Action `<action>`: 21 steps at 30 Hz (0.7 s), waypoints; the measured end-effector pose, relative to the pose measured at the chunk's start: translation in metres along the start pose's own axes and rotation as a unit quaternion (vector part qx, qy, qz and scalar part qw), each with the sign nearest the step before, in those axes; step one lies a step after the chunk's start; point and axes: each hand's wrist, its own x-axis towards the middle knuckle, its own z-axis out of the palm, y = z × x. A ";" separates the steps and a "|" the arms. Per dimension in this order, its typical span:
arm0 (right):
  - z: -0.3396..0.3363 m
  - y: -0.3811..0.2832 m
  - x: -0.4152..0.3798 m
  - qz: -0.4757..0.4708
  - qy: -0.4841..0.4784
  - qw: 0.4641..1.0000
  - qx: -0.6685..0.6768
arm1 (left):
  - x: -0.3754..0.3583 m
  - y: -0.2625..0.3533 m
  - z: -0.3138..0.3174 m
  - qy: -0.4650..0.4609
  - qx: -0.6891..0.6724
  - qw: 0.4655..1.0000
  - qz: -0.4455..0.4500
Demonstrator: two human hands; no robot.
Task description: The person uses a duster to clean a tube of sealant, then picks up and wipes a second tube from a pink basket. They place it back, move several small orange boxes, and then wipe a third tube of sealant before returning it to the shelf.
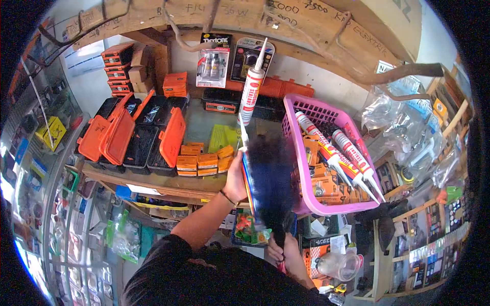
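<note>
So at the left end of my desk [196, 115] there's a bunch of black boxes with orange lids [172, 137] tilted open, dark bits inside, too small to make out. Next along, some small orange boxes [196, 162] sit bunched near the front edge. Then there's my left hand [236, 181], wrapped round a tube [247, 178] that lies just to its right, nozzle up, long axis close to upright. Just beyond it a sealant tube [251, 97] stands on end. My duster [273, 178], all blurry dark bristles, hides most of the held tube; can't tell if they touch. My right hand [287, 252] is lower down, closed round the duster's handle, so the left is the one nearer the tube. Right of that, a pink basket [292, 137] holds more sealant tubes [352, 150] slanting over orange packets [329, 188].
</note>
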 end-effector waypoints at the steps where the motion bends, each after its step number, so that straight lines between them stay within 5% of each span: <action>1: -0.004 0.005 0.001 0.015 0.004 1.000 -0.022 | 0.001 0.000 -0.003 -0.009 -0.014 1.000 -0.001; 2: -0.007 0.011 0.002 0.015 0.004 1.000 -0.022 | 0.007 -0.001 -0.019 -0.009 -0.013 1.000 -0.001; 4: -0.018 0.026 0.008 0.013 0.048 0.973 -0.227 | 0.022 -0.004 -0.060 -0.235 -0.026 0.971 -0.039; 6: -0.034 0.033 0.017 -0.064 0.101 0.944 -0.308 | 0.019 0.007 -0.051 -0.170 0.059 0.981 -0.070; 8: -0.007 0.003 0.002 -0.006 -0.023 1.000 0.002 | 0.002 0.001 -0.008 -0.022 -0.001 1.000 -0.008; 9: -0.006 0.005 0.002 -0.015 -0.001 1.000 -0.002 | 0.009 0.004 -0.030 -0.086 -0.007 0.996 -0.032; 12: -0.001 0.013 -0.001 0.027 0.054 0.987 -0.148 | 0.010 -0.002 -0.042 -0.035 -0.013 0.998 -0.048; 13: -0.007 0.017 0.003 0.027 0.150 0.968 -0.201 | 0.022 0.001 -0.036 -0.109 -0.127 0.985 -0.035; 14: -0.012 0.015 0.004 0.024 0.148 0.968 -0.201 | 0.021 0.002 -0.034 -0.111 -0.125 0.985 -0.035; 16: -0.012 0.006 0.001 -0.009 -0.007 1.000 0.007 | 0.006 0.002 -0.019 -0.058 -0.008 0.998 -0.018; 18: -0.016 0.015 0.003 0.008 -0.011 1.000 0.013 | 0.017 0.000 -0.042 -0.060 -0.007 0.998 -0.019; 20: -0.034 0.036 0.011 0.041 0.004 0.987 -0.153 | 0.028 -0.002 -0.058 -0.173 0.044 0.984 -0.008; 21: -0.034 0.033 0.013 0.039 0.002 0.987 -0.153 | 0.022 0.005 -0.061 -0.129 0.093 0.986 -0.049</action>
